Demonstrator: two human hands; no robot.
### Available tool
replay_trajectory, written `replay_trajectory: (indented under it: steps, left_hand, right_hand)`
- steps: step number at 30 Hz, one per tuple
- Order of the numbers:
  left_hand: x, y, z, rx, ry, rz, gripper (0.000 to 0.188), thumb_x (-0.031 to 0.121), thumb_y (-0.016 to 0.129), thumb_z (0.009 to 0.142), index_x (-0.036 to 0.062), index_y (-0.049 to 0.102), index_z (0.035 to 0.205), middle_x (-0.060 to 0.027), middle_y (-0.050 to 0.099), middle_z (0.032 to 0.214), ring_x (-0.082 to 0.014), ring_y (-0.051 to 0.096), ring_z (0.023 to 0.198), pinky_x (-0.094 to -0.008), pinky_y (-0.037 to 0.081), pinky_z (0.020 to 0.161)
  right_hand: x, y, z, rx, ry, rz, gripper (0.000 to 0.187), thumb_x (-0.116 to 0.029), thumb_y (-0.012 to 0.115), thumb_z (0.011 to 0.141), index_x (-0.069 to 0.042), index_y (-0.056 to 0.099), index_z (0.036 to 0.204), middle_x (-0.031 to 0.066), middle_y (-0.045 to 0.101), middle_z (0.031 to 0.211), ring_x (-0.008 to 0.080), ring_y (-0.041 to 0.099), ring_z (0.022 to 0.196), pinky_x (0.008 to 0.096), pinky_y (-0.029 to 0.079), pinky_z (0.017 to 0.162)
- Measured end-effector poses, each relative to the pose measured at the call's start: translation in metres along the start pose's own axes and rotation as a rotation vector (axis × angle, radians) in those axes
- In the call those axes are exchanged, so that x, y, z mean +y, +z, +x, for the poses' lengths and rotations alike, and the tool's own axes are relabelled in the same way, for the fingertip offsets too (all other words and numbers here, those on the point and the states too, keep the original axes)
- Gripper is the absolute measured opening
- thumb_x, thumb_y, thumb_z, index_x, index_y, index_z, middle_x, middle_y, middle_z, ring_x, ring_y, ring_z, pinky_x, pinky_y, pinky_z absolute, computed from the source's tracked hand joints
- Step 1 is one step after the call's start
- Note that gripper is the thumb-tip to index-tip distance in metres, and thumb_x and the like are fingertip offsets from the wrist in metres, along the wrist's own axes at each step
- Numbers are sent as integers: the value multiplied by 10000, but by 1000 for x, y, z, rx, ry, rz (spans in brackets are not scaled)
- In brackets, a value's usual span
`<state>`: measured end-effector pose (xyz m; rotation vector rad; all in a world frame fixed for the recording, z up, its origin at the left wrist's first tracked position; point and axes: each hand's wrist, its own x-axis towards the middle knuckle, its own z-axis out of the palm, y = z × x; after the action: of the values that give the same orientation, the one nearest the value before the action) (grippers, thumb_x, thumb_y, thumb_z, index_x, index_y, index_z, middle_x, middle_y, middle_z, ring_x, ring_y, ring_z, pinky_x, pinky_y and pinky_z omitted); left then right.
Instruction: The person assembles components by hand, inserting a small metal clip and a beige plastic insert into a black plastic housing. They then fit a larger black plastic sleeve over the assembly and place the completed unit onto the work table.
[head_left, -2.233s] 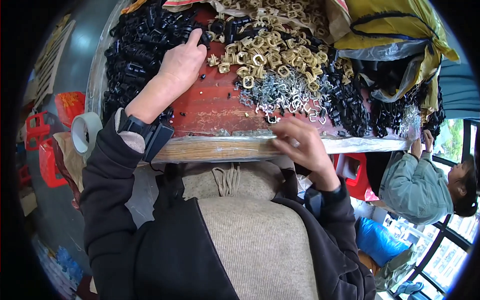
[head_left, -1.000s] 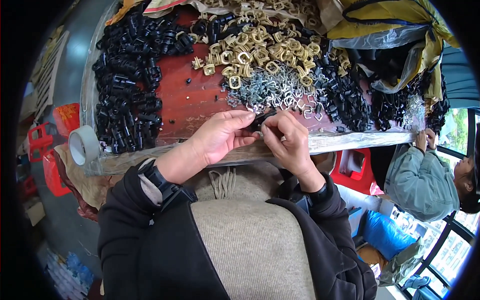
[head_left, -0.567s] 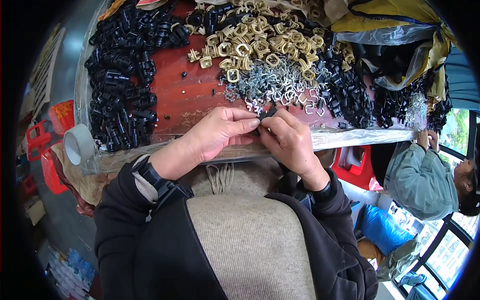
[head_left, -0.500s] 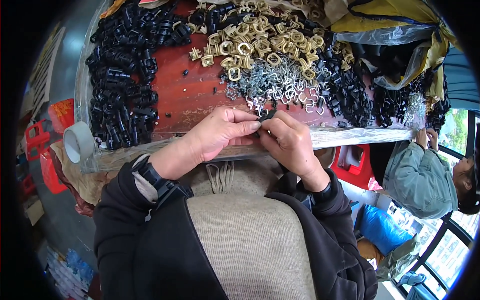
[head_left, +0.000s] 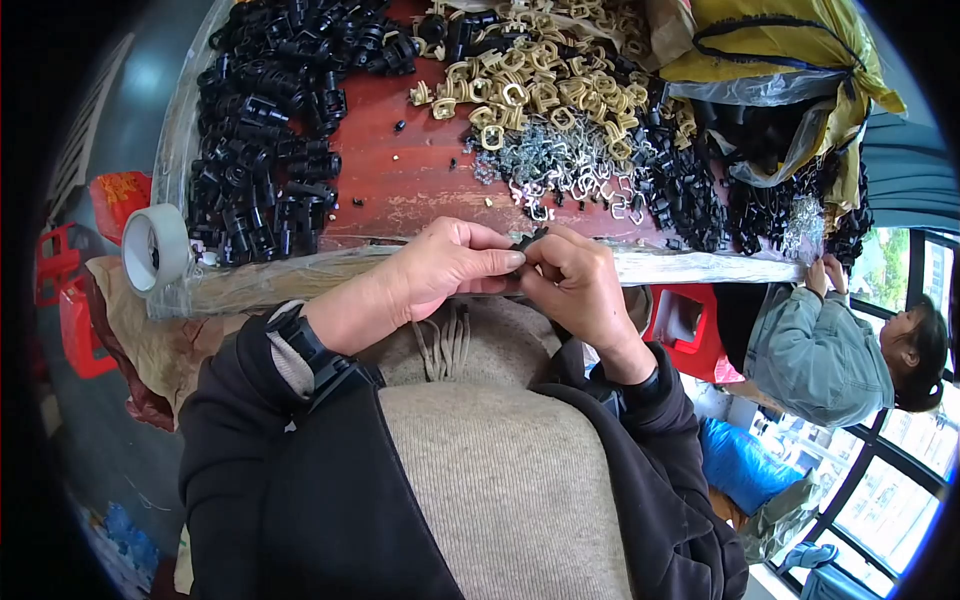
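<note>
Above the table's near edge, both of my hands are closed around one small black plastic part (head_left: 528,240), mostly covered by the fingers. My left hand (head_left: 440,268) pinches it from the left between thumb and fingers. From the other side my right hand (head_left: 578,278) grips it with curled fingertips. Just beyond the hands lie bent metal wire clips (head_left: 585,180) and small clear-grey pieces (head_left: 530,150). A heap of beige plastic clips (head_left: 540,80) spreads farther back, with small black parts (head_left: 685,185) to its right.
Black plastic connectors (head_left: 265,150) are piled on the left of the red table (head_left: 400,190). A tape roll (head_left: 157,250) stands at the near left corner. A yellow sack (head_left: 780,40) sits at the back right. Another person (head_left: 825,345) works at the right end, near a red stool (head_left: 685,330).
The whole view has shifted slightly, so the table's contents sit a little differently in it. Both hands stay together on the black part with little visible movement.
</note>
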<state>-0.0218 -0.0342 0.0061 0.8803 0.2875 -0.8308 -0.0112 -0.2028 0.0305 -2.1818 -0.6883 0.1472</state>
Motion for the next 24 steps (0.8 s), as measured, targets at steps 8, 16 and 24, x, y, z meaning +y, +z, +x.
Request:
replay_trajectory:
  steps: [8,16,24]
  left_hand:
    - [5,-10,4,-26,-36,-7,213,124,586,762,-3,547,929,-58,575,857,-141,570,777,-243,465,709]
    - [10,-11,20,-89,-102,-167,216,97,543,786,-11,503,968,-86,570,874,-175,577,789,-240,470,706]
    - [11,0,30,-94,-113,-164,229,97,501,809,-21,478,1004,-132,558,929,-193,570,824,-241,473,715]
  right_hand:
    - [2,-2,10,-47,9,56,79,27,589,621,-12,537,666,54,451,567,156,431,474,264,333,428]
    - [46,-18,17,204,38,173,91,13,596,648,-21,548,716,54,446,570,139,430,489,248,335,452]
    - [89,-29,29,159,57,-497,76,-84,543,730,-59,539,802,92,523,678,288,512,588,328,409,521]
